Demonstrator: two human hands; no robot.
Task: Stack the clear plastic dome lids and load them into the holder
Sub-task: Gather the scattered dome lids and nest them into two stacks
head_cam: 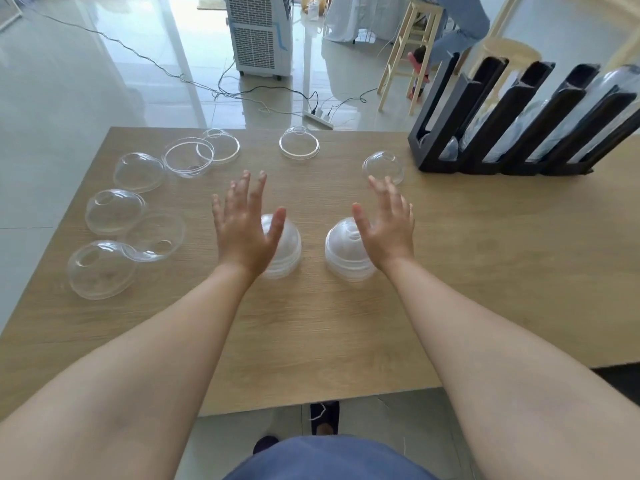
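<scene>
both hands hover flat over the bench [450, 271], fingers [242, 188] straight: the left hand [246, 233] above one stack of dome lids [285, 251], the right hand [388, 226] above the other stack [343, 251]. left of these stacks lie loose lids [114, 209]; the black holder [512, 129] stands far right of them.

1. You have a wooden table [450, 271] in front of you, and the black holder [519, 133] stands on its far right corner.
2. Just left of the holder sits one clear dome lid [383, 165], hole up.
3. Further left of the holder, at the far edge, lies another lid [299, 142].
4. Nearer you than the holder, around mid-table, stand two short stacks of lids [287, 251] [346, 254].
5. Well left of the holder, loose lids [114, 211] are scattered along the table's left side, some upturned.
</scene>
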